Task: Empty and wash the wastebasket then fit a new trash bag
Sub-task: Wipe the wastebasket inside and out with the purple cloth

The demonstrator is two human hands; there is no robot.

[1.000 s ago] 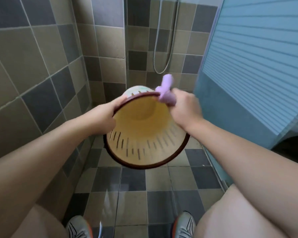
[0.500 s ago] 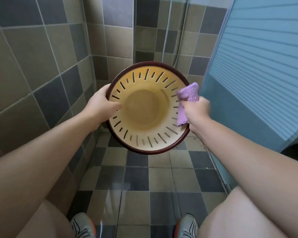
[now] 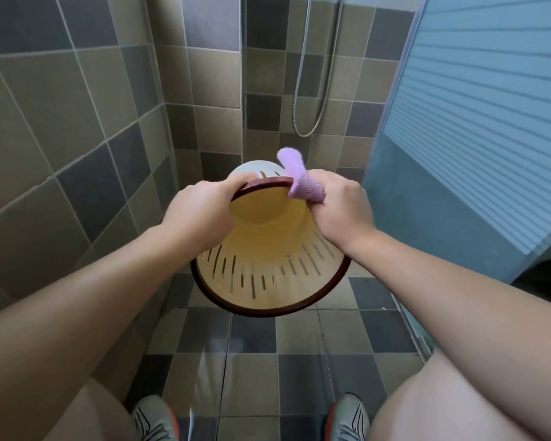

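Tiled walls of beige, grey and dark squares enclosed a shower corner, and a floor of the same checkered tiles filled the lower centre of the frame. A silver shower hose hung in a loop against the far wall at upper centre. A blue-tinted striped glass panel occupied the right side.

At the centre of the frame a round cream-yellow plastic wastebasket with slotted sides and a dark maroon rim was held above the floor, tilted so that its open mouth faced the camera and downward; the near arc of the rim lay lower in the frame, the far arc higher, with the pale outer wall showing just above it.

The left hand gripped the far rim on its left part, fingers curled over the edge. The right hand was closed round a lilac terry cleaning cloth, which touched the rim at its right end; one end of the cloth stood up above the basket.

Both bare forearms extended from the lower corners toward the basket. Two grey sports shoes with orange trim, one at lower left and one at lower right, stood on the floor at the bottom edge, between the person's bare knees.
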